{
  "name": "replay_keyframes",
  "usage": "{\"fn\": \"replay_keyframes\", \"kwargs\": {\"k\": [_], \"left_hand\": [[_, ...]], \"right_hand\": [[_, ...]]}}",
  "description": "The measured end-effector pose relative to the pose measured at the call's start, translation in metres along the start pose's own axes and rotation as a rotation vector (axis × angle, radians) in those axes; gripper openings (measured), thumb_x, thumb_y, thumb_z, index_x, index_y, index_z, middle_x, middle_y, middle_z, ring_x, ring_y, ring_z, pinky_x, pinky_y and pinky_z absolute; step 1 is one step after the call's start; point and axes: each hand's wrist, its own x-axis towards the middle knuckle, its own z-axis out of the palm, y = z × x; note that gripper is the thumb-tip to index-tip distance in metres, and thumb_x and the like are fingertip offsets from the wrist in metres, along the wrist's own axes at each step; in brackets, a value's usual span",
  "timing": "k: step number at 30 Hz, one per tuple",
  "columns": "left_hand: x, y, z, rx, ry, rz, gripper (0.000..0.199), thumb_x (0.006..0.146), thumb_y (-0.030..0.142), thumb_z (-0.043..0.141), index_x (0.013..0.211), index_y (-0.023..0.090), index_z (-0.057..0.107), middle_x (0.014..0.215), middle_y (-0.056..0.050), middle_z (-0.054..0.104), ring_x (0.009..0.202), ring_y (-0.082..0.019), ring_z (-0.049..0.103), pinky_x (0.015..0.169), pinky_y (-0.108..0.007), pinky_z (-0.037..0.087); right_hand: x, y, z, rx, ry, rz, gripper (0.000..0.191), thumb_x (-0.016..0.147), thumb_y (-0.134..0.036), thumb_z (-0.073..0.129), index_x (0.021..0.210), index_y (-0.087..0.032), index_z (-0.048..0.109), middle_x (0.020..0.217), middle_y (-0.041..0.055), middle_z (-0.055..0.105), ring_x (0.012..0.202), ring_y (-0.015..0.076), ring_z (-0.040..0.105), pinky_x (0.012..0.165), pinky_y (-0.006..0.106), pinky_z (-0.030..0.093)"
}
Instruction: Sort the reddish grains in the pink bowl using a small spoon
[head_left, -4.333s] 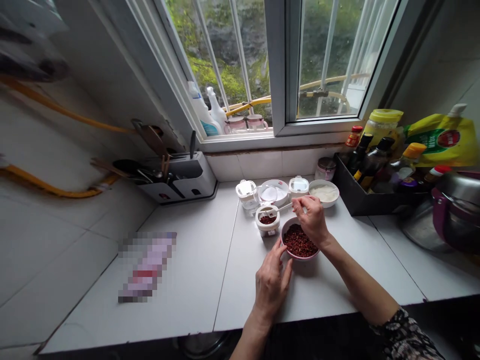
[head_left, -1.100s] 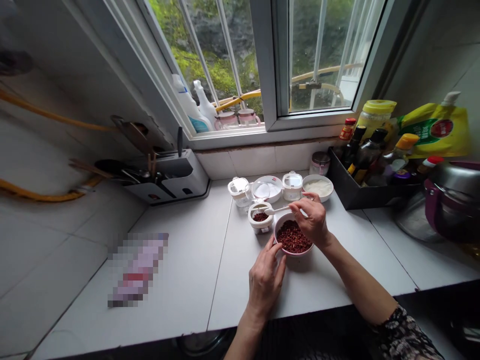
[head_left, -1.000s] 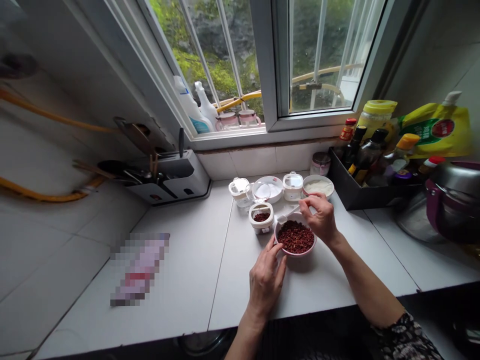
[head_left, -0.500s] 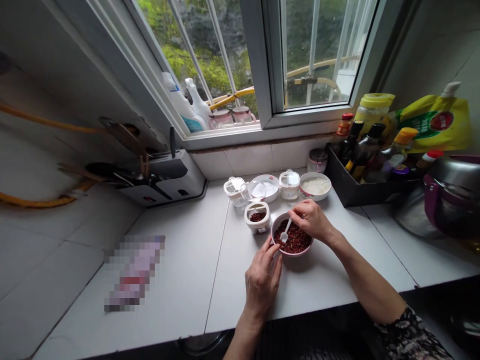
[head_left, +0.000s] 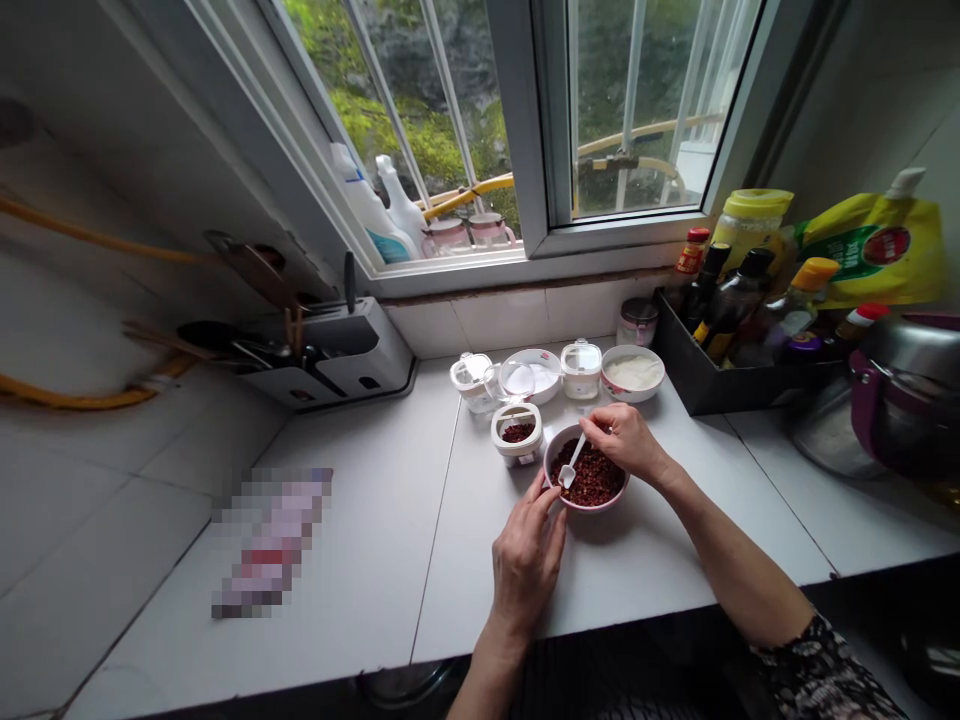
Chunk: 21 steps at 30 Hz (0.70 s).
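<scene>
My right hand (head_left: 622,443) pinches the handle of a small white spoon (head_left: 576,458). The spoon's scoop rests on dark red Sichuan peppercorns (head_left: 596,480) filling a round bowl (head_left: 592,509). At the bowl's near left side, my left hand (head_left: 527,548) holds the rim, one fingertip close to the spoon's scoop. Just left of the bowl stands a small seasoning jar (head_left: 517,450), its clear lid raised and some peppercorns inside.
Behind are a bowl of white powder (head_left: 551,366), two more lidded jars (head_left: 472,380) (head_left: 580,368) and another bowl of pale powder (head_left: 632,373). Bottles fill a black box (head_left: 742,385) at right, beside a metal pot (head_left: 832,420). A utensil holder (head_left: 367,350) stands left; a blurred packet (head_left: 277,540) lies nearer.
The view has shifted very slightly. Both hands, the spoon and the bowl keep nearly the same positions.
</scene>
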Motion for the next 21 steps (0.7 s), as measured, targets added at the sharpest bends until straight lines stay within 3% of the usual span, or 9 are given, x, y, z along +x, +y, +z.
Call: {"fn": "replay_keyframes", "kwargs": {"k": [9,21], "left_hand": [[-0.0012,-0.001,0.0013,0.0,0.008,0.003,0.03,0.096,0.014,0.058,0.125,0.018,0.06,0.134,-0.016,0.065,0.119,-0.026,0.067,0.087,-0.035,0.065],[0.0001,0.0002,0.0003,0.002,0.006,0.003,0.03,0.096,0.013,0.057,0.125,0.019,0.059,0.134,-0.016,0.065,0.118,-0.026,0.068,0.088,-0.036,0.065]], "right_hand": [[0.0002,-0.0029,0.004,-0.003,-0.01,-0.069,0.045,0.09,-0.029,0.051,0.048,-0.02,0.038,0.046,-0.004,0.045,0.051,0.0096,0.037,0.067,0.026,0.037],[-0.0006,-0.0017,-0.0058,0.16,0.026,0.143,0.04,0.09,-0.038,0.052,0.054,-0.019,0.053,0.051,-0.0011,0.059,0.05,0.0104,0.048,0.054,0.024,0.035]]}}
